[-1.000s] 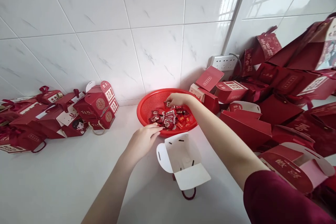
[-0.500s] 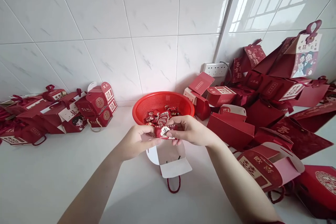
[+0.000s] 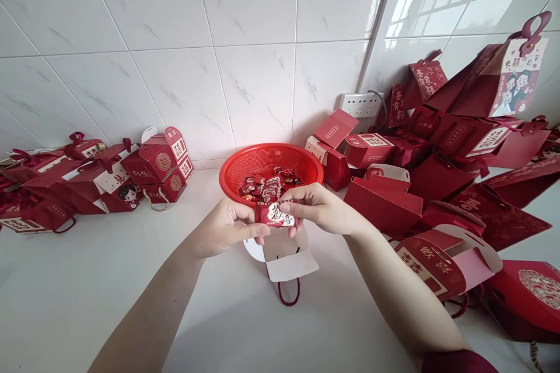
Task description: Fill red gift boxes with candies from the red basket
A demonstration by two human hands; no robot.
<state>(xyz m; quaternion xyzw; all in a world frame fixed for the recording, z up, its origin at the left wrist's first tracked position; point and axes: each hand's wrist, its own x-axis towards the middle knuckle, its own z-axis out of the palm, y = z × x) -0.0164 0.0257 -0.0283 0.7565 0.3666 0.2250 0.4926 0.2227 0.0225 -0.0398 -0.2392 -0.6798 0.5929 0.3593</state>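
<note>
A red wrapped candy (image 3: 275, 215) with white patches and black characters is pinched between my two hands. My left hand (image 3: 225, 227) grips its left end, thumb in front. On the right end, my right hand (image 3: 318, 210) holds it with thumb and fingers. Just below and behind the candy stands an open gift box (image 3: 291, 265), its pale inside and flaps showing, a dark red rope handle (image 3: 289, 292) lying toward me. Beyond my hands is a red plastic basket (image 3: 231, 172) with several wrapped candies (image 3: 268, 185) inside.
Red gift boxes (image 3: 161, 169) are lined up on the left of the white counter (image 3: 122, 280). A larger heap of red boxes (image 3: 385, 204) fills the right side. A white power strip (image 3: 361, 105) is on the tiled wall (image 3: 258, 93) behind.
The candy has turned so more of its printed front faces me. Both hands still hold it. The view has tipped slightly downward.
</note>
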